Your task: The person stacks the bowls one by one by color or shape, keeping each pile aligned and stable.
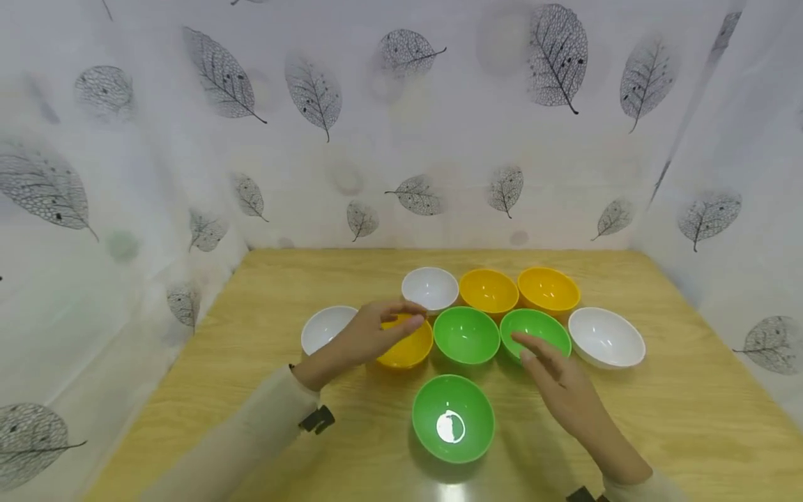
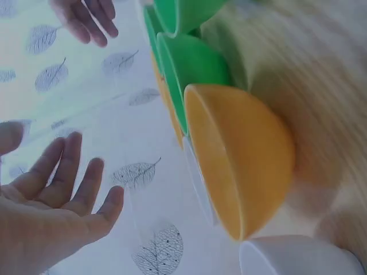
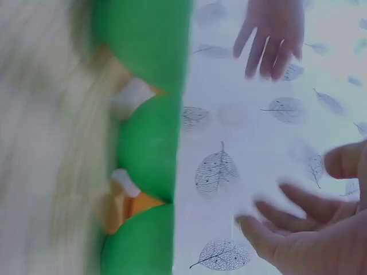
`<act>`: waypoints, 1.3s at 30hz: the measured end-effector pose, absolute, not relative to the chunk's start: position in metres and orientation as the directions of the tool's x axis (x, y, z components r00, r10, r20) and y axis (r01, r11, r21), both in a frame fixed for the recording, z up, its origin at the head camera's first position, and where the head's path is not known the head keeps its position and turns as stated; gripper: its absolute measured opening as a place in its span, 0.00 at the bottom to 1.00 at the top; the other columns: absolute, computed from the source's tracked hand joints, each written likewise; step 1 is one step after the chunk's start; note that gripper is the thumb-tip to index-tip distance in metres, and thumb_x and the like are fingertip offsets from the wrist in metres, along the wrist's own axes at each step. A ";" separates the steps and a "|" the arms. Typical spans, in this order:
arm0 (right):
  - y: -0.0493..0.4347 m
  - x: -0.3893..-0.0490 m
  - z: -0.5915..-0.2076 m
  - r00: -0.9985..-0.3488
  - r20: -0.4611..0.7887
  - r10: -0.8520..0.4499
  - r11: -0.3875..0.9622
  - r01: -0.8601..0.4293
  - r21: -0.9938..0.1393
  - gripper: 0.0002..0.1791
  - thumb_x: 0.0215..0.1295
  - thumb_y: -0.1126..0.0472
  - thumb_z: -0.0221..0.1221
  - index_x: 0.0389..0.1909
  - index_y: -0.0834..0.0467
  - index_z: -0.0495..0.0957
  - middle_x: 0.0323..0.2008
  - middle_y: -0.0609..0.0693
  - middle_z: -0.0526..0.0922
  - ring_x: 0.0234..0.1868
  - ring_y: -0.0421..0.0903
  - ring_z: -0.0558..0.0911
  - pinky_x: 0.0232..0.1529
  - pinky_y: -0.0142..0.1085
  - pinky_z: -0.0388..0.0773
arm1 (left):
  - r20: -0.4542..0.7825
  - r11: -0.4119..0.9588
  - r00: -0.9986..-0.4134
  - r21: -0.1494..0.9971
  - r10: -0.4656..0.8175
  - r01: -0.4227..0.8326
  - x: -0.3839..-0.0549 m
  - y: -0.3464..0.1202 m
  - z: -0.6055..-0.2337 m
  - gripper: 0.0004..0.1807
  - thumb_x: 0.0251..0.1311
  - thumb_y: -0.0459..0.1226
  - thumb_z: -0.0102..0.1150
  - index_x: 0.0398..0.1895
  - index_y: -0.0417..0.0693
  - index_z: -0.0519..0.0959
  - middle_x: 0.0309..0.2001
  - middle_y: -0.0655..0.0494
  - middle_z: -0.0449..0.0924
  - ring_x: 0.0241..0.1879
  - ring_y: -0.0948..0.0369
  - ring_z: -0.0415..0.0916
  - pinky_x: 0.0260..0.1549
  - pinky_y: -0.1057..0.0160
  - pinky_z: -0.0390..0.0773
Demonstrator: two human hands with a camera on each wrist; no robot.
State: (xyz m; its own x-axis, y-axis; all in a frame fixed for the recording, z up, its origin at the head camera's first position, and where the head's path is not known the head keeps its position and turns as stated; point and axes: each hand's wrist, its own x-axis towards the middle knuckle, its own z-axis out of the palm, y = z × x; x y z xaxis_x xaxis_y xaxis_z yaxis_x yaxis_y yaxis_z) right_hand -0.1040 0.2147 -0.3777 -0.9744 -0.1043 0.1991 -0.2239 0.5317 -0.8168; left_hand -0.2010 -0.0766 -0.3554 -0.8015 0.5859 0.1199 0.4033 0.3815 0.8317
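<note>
My left hand (image 1: 370,330) hovers over the yellow bowl (image 1: 404,346) at the left of the middle row and covers part of that bowl and of the white bowl (image 1: 326,328) beside it. In the left wrist view its fingers (image 2: 72,172) are spread and hold nothing. My right hand (image 1: 561,387) is raised over the front of a green bowl (image 1: 533,328), its fingers loosely bent around nothing in the right wrist view. Between the hands, nearer me, stands another green bowl (image 1: 453,418); a third green bowl (image 1: 467,336) sits behind it.
A white bowl (image 1: 430,287) and two yellow bowls, one in the middle (image 1: 488,290) and one at the right (image 1: 548,288), form the back row. Another white bowl (image 1: 606,338) stands far right. Leaf-patterned cloth (image 1: 452,139) hangs around the wooden table (image 1: 263,293).
</note>
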 end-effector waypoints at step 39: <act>0.194 -0.127 -0.392 -0.936 -0.238 -0.259 -0.146 0.281 -0.948 0.39 0.78 0.44 0.29 0.72 0.72 0.33 0.73 0.69 0.35 0.74 0.64 0.40 0.72 0.53 0.42 | -0.232 0.714 -0.833 0.655 0.503 0.249 -0.243 -0.015 -0.373 0.42 0.70 0.63 0.21 0.65 0.42 0.69 0.63 0.43 0.71 0.63 0.45 0.67 0.62 0.46 0.66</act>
State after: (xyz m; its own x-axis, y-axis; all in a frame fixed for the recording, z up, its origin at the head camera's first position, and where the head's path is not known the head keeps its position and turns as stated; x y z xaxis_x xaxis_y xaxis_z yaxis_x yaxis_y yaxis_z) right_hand -0.1268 0.1943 -0.3917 -0.9362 -0.2586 -0.2379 0.2814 -0.1464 -0.9484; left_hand -0.2427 -0.0151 -0.3731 -0.8326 0.5028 -0.2323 0.2486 0.7140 0.6546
